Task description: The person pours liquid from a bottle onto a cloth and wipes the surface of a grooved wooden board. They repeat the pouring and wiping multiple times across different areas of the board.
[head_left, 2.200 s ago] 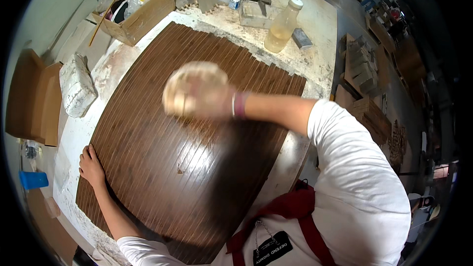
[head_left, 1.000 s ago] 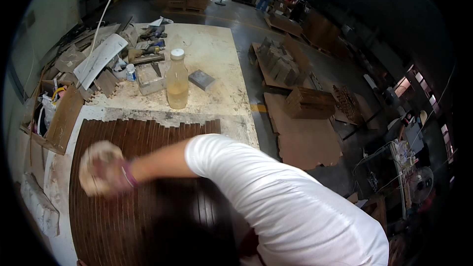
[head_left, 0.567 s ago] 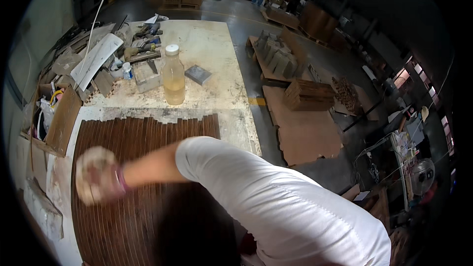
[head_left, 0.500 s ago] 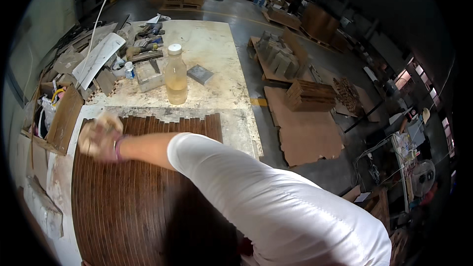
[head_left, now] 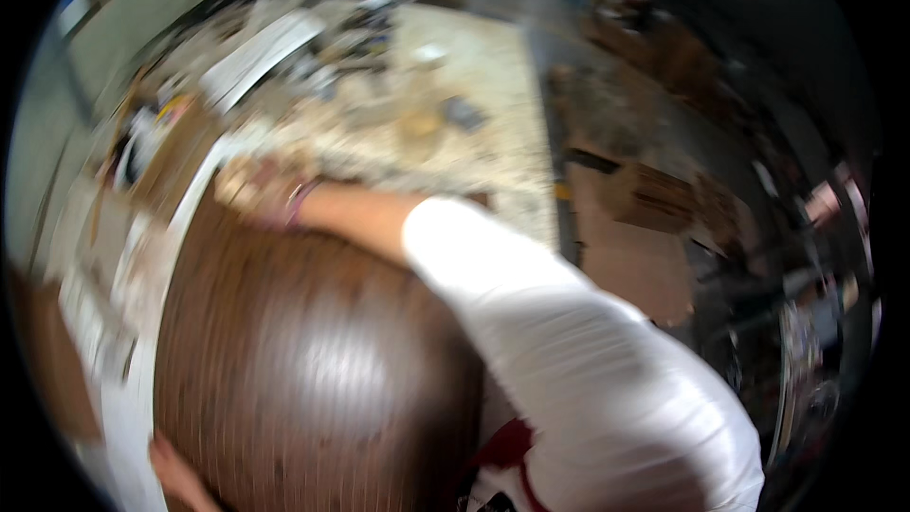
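"Which way does that brown slatted panel (head_left: 232,308) lie?"

"Flat on the desk (head_left: 140,400), slats running away from the person, pale desk along its left and far edges."

"Hands?"

"Right grip (head_left: 282,195) clamped on a cream cloth (head_left: 235,186), far-left corner; left grip (head_left: 174,470), by the left edge, I can't tell."

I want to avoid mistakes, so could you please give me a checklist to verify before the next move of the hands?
1. Right hand has a hold on the pale wad: ok.
2. Left hand is at the left edge of the brown panel: ok.
3. Left hand presses firmly: cannot tell, the picture is blurred.
4. Bottle stands upright, apart from the right hand: ok.
5. Box is apart from the panel: ok.
6. Panel's far edge is fully visible: not ok, the right arm covers part.
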A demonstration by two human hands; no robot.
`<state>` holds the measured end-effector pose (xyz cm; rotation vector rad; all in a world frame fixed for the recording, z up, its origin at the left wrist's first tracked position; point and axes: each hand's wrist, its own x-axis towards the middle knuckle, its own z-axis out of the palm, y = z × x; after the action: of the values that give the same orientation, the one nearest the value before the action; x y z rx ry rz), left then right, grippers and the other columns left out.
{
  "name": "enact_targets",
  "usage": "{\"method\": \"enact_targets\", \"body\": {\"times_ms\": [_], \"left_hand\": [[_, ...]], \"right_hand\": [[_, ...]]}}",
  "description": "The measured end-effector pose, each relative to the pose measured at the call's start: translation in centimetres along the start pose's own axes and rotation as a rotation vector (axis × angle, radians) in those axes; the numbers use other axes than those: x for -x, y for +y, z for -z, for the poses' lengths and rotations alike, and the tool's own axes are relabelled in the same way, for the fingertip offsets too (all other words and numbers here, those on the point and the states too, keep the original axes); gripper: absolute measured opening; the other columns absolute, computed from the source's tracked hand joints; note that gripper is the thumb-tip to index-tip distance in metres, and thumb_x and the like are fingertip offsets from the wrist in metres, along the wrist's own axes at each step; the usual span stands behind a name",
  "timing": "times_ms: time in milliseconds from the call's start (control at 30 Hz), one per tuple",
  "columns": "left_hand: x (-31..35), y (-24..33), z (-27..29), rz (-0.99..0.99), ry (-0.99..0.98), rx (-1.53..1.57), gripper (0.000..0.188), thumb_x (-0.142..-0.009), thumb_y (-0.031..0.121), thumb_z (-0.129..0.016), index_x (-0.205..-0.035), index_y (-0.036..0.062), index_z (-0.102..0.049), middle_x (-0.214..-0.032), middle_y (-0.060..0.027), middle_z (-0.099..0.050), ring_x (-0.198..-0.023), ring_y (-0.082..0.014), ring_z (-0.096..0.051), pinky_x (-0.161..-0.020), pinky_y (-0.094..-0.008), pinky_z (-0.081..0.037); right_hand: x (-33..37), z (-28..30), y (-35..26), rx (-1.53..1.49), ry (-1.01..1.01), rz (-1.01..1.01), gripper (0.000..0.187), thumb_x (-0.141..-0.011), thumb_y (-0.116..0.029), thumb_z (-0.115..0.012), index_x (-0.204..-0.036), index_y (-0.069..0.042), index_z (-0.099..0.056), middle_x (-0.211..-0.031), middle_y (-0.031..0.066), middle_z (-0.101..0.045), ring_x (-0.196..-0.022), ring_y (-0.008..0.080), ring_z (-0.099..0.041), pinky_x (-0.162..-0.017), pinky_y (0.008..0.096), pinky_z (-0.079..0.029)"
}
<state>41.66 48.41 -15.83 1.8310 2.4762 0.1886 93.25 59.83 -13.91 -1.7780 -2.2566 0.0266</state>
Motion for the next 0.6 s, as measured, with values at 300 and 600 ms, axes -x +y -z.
{"method": "enact_targets", "body": {"times_ms": [300, 600], "left_hand": [[2.1, 3.3, 1.5, -0.047, 0.121, -0.105, 0.041, -0.102, 0.042, -0.038, -0.125, 0.0151, -0.058, -0.12, -0.0104, -0.059, -0.115, -0.0308, -0.054, -0.103, -0.0528, -0.033], [2.4, 3.8, 1.4, -0.008, 0.104, -0.122, 0.042, -0.102, 0.043, -0.037, -0.123, 0.0128, -0.057, -0.116, -0.012, -0.057, -0.113, -0.0315, -0.053, -0.102, -0.0548, -0.033]], "right_hand": [[6.5, 1.5, -17.1, -0.324, -0.074, 0.69, 0.065, -0.086, -0.048, -0.062, -0.14, -0.016, -0.047, -0.145, 0.0116, -0.043, -0.134, 0.0328, -0.039, -0.108, 0.0529, -0.036], [-3.8, -0.8, -10.0, -0.273, -0.258, 0.022, 0.084, -0.087, -0.065, -0.047, -0.152, -0.017, -0.024, -0.16, 0.0173, -0.019, -0.145, 0.0334, -0.026, -0.117, 0.0517, -0.02]]}}
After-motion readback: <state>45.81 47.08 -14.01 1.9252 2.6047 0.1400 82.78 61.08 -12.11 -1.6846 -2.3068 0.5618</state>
